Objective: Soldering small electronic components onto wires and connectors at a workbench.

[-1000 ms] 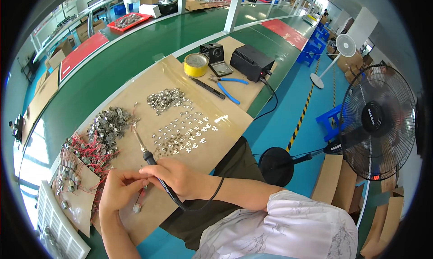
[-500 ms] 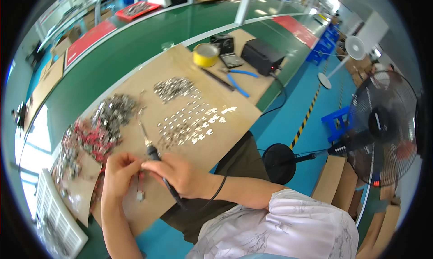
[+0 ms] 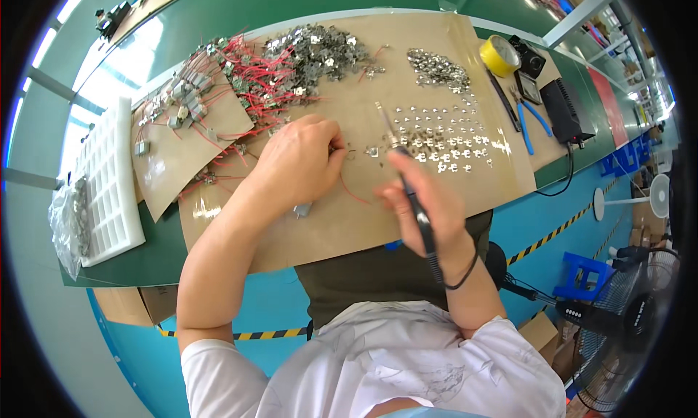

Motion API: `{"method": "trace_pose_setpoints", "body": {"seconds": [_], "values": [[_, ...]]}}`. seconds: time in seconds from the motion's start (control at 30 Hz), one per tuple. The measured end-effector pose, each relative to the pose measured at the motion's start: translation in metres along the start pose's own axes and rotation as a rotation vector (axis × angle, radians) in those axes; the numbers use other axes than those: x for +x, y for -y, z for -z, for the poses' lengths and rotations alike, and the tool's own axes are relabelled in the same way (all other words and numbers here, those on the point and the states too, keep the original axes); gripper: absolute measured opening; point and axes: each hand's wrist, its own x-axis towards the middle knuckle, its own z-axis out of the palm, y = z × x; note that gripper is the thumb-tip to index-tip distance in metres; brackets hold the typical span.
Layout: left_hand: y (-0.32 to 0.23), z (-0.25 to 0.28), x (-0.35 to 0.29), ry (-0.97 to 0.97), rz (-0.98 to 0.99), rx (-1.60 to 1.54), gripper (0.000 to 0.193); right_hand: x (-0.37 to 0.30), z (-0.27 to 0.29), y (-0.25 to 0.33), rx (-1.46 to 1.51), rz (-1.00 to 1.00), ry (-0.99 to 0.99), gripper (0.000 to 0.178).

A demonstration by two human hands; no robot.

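My right hand (image 3: 429,207) is wrapped round the black handle of a soldering iron (image 3: 416,203). Its metal tip points away from me over the brown board (image 3: 363,229), left of rows of small shiny metal pieces (image 3: 451,138). My left hand (image 3: 302,156) is closed in a pinch at the board's middle, with a thin red wire (image 3: 352,191) trailing from beside the fingertips. What exactly sits between those fingers is mostly hidden. Under the left wrist a small grey metal part (image 3: 302,210) peeks out. A single small metal piece (image 3: 374,152) lies between the hands.
Beyond my left hand is a heap of metal parts (image 3: 316,50) with red-wired pieces (image 3: 243,69). A white gridded tray (image 3: 109,192) stands at the left. Blue-handled pliers (image 3: 525,123), yellow tape (image 3: 500,56) and a black box with a cord (image 3: 567,112) lie right.
My view has swung to the left and looks down more squarely on the board. The hands have moved apart; the right one, still gripping the soldering iron, is now clear of the left.
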Motion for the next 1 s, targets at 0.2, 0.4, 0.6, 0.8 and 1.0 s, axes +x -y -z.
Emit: {"method": "trace_pose_setpoints", "body": {"seconds": [0.2,0.4,0.6,0.8,1.0], "values": [[-0.001,-0.006,-0.003,-0.035,-0.073,0.034,0.013,-0.013,0.027,-0.016,0.058,0.027,-0.033,0.032],[-0.003,-0.006,-0.001,-0.017,-0.081,-0.001,0.014,-0.020,0.023,-0.014,0.080,-0.122,-0.076,0.014],[-0.002,-0.008,0.001,-0.019,-0.080,0.010,0.015,-0.019,0.025,-0.015,0.022,-0.143,-0.052,0.014],[-0.003,-0.009,0.001,-0.012,-0.067,-0.014,0.015,-0.017,0.024,-0.016,-0.006,-0.106,-0.054,0.016],[-0.005,-0.008,0.000,-0.012,-0.070,-0.023,0.015,-0.013,0.021,-0.016,0.014,-0.100,-0.054,0.016]]}}
